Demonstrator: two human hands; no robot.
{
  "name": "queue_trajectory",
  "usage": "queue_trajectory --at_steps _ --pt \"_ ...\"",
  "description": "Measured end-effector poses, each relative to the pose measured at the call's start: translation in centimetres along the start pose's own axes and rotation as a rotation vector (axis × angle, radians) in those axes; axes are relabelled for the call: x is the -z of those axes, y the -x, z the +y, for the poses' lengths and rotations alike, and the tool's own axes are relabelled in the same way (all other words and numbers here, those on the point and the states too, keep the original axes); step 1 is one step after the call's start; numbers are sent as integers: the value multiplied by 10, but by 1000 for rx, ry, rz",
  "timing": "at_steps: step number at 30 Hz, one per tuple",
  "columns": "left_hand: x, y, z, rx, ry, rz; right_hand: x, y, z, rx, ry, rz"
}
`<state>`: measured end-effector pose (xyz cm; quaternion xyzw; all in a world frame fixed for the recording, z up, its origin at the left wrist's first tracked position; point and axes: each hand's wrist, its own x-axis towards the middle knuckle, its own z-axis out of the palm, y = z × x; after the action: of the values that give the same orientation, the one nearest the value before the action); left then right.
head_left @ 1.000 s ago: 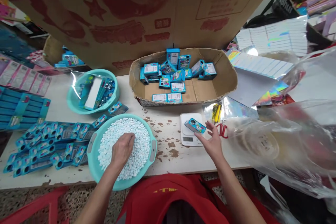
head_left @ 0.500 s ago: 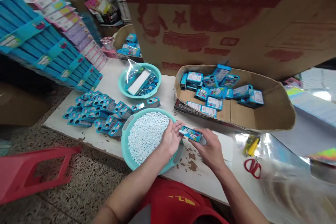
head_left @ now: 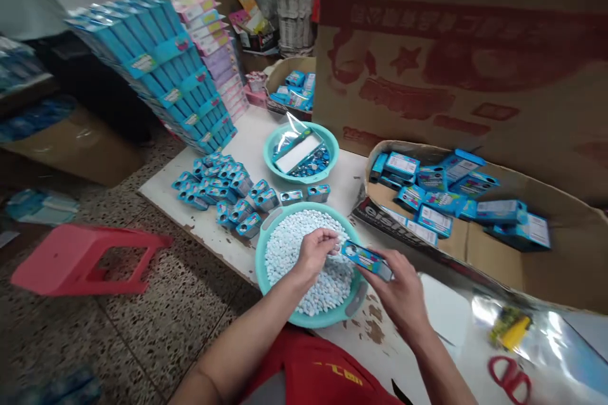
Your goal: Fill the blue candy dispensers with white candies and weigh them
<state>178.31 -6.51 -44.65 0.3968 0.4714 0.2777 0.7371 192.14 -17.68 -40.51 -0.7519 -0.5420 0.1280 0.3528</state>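
My right hand (head_left: pixel 401 288) grips a small blue printed box (head_left: pixel 363 257), tilted, with a round hole at its left end and pale candy showing in it. My left hand (head_left: pixel 314 256) is just left of that end, over the bowl, fingers curled together with whitish candy at the fingertips. Below it, a turquoise bowl (head_left: pixel 262 266) holds many small white candies (head_left: pixel 294 240). Several similar blue boxes with holes (head_left: pixel 223 183) stand grouped on the table to the left. Two more boxes (head_left: pixel 318 193) stand behind the bowl.
Behind is a second turquoise bowl (head_left: pixel 334 161) with blue-and-silver pieces and a clear-windowed packet (head_left: pixel 299 152). A cut carton (head_left: pixel 498 259) of blue boxes stands right, near red scissors (head_left: pixel 510 380) and a yellow tool (head_left: pixel 517 332). Stacked blue packs (head_left: pixel 175 76) and a red stool (head_left: pixel 90 259) are left.
My left hand has gone from open and palm-up at the box's end to curled fingers over the bowl. My right hand still holds the box. The view has swung left.
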Motion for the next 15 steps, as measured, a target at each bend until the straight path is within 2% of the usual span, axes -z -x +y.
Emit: queue_trajectory --at_steps 3,5,8,10,12,13,15 --pt "25 2 7 -165 -309 37 2 4 2 -205 -179 121" --pt "37 10 17 -266 -477 -20 -7 2 1 -298 -261 160" --pt "45 21 35 -427 -599 -149 -36 -10 -14 -274 -424 20" --pt "52 25 49 -521 -721 -168 -59 -20 -30 -214 -551 -93" --pt "68 30 61 -531 -828 -77 -76 -28 -44 -161 -649 -122" --pt "81 34 67 -501 -842 17 -80 -31 -47 -142 -672 -116" --pt "117 45 75 -380 -803 284 -78 -40 -41 -132 -635 -81"
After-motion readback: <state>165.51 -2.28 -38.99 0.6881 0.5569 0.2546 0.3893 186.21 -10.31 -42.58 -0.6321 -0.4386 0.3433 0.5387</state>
